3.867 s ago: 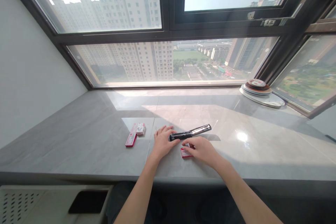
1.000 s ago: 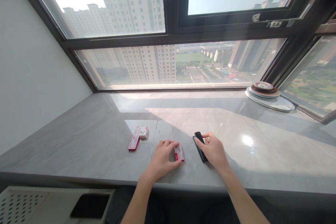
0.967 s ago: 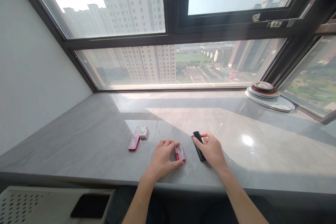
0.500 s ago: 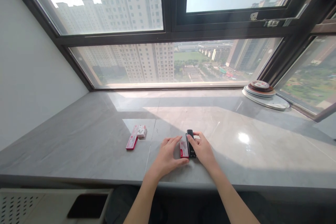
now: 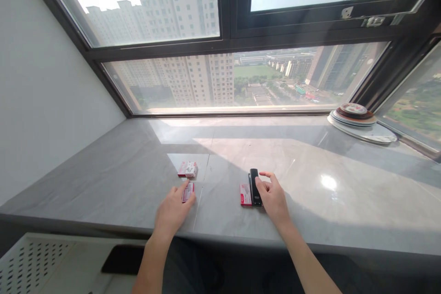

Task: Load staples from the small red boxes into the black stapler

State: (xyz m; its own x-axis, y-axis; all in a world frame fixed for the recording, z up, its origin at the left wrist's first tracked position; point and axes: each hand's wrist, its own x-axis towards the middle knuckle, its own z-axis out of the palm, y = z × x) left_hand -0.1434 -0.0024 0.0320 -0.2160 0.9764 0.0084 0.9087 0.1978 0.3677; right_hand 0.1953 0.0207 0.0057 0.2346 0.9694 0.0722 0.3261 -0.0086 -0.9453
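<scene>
My left hand (image 5: 173, 209) lies on the grey stone sill (image 5: 113, 183), and its thumb and fingers pinch a flat red staple box (image 5: 188, 191). Just beyond it sits a red and white staple box (image 5: 188, 169). My right hand (image 5: 273, 196) rests to the right of a closed black stapler (image 5: 254, 186). Its fingers are loosely apart, the thumb tip touches the stapler's side, and the index finger is stretched out. Another red staple box (image 5: 245, 194) lies flat against the stapler's left side.
A stack of round plates (image 5: 358, 121) stands at the sill's far right corner by the window frame. A white wall closes the left side. Below the sill's front edge is a white perforated surface (image 5: 37, 262) with a dark opening.
My left hand has let go of the red box beside the stapler and moved left onto the flat red box. My right hand has slackened on the stapler.
</scene>
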